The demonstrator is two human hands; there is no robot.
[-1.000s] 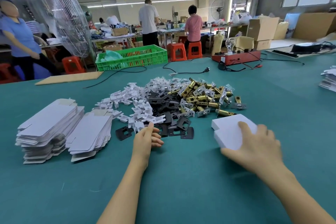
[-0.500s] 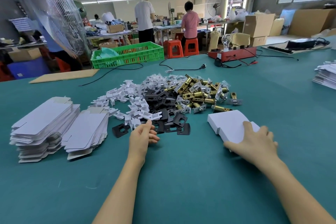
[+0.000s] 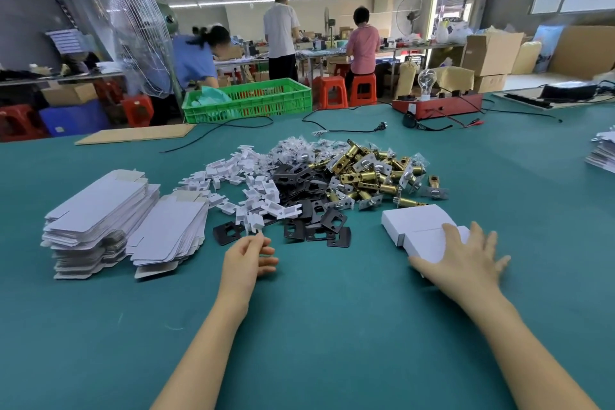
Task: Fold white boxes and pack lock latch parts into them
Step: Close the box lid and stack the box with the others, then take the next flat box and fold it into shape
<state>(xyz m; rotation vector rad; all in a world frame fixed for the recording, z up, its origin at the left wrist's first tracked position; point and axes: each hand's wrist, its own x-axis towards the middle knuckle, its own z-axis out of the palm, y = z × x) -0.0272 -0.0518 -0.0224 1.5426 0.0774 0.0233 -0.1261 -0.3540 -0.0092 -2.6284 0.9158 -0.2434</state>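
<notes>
Cardboard is what the head view is mostly showing: two folded white boxes (image 3: 422, 230) are lying side by side toward the right of the green surface (image 3: 332, 326), just in front of the heap of brass latch bolts (image 3: 369, 173). The boxes are looking light and thin-walled, likely to dent if squeezed, so they are best taken by their long edges or pushed flat from above. The right hand (image 3: 466, 258) is doing just that, resting on the nearer box with its fingers (image 3: 484, 236) spread wide and straight, curling round nothing.

The latch bolts are looking heavy and hard for their size, some in slippery clear bags; the barrel is probably the surest place to take hold. The black strike plates (image 3: 312, 213) are lying thin and flat against the surface, so an edge has to be lifted first. The left hand (image 3: 248, 256) is sitting at the near fringe of the white plastic pieces (image 3: 253, 190), fingers (image 3: 263, 245) loosely curled; it seems to be pinching one small white piece between thumb and forefinger, though the contact is too small to be sure of. Stacks of flat box blanks (image 3: 100, 210) are waiting near the left edge.
</notes>
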